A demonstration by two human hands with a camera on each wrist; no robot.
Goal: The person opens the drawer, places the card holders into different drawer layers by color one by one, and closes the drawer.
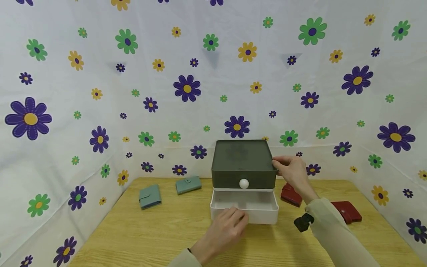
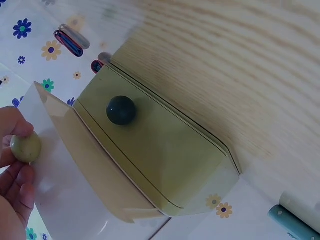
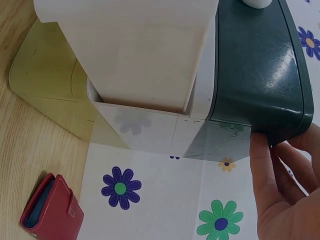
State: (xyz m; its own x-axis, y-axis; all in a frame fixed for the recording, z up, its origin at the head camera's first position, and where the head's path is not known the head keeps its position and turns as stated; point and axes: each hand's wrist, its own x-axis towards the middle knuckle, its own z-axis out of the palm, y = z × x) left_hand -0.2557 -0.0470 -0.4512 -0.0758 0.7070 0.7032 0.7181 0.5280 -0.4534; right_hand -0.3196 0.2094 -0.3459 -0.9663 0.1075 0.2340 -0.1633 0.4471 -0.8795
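Pinching open drawer's (image 1: 261,217) knob (image 2: 26,148) w/ L fingers (image 2: 14,121), R fingers (image 3: 263,165) gripping cabinet's (image 1: 230,180) side

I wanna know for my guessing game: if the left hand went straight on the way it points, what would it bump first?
Probably the front of the white drawer: the left hand pinches its round knob. The gap's hard to judge.

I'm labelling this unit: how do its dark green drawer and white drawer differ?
The dark green drawer looks shut; the white drawer is pulled out. The green one sits higher, the white one below. The green one has a white knob; the white one has a yellowish knob, pinched by the left hand. Both knobs are round.
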